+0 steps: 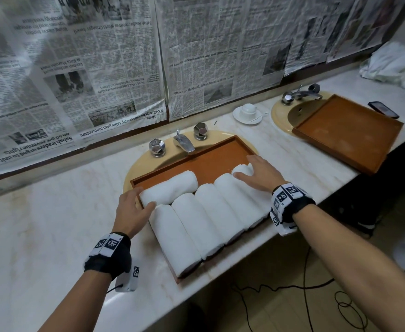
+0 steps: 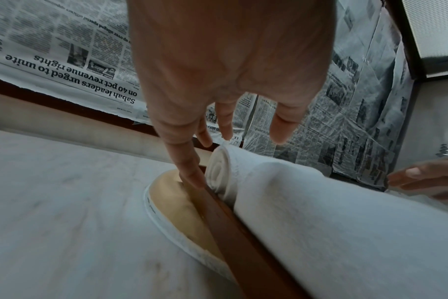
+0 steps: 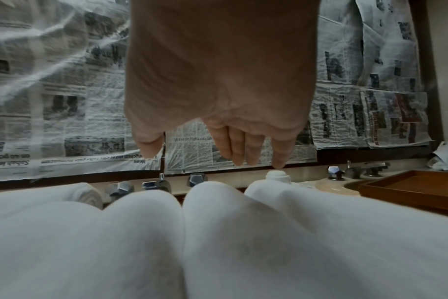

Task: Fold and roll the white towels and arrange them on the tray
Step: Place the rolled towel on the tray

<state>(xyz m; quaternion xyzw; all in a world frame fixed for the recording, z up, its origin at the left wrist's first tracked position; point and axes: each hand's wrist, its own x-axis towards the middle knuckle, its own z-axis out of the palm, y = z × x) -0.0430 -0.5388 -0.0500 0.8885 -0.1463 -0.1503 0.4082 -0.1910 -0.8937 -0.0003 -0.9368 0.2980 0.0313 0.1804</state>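
A brown tray [image 1: 208,161] lies across the near sink and holds several rolled white towels [image 1: 211,216] side by side. One more roll [image 1: 170,188] lies crosswise behind them at the left. My left hand [image 1: 136,202] is at that roll's left end with its fingers straight. In the left wrist view a fingertip [image 2: 192,178] touches the tray rim [image 2: 233,232] beside the roll's spiral end [image 2: 220,172]. My right hand [image 1: 254,173] hovers with spread fingers over the far end of the rightmost roll. The right wrist view shows its fingers [image 3: 238,149] hanging above the rolls [image 3: 243,232], holding nothing.
A second, empty brown tray [image 1: 347,133] sits over the right sink, with a phone [image 1: 383,109] beside it. A white cup on a saucer [image 1: 248,112] stands between the sinks. Loose white towels [image 1: 395,65] are piled at the back right. Taps [image 1: 183,142] stand behind the tray, and newspaper covers the wall.
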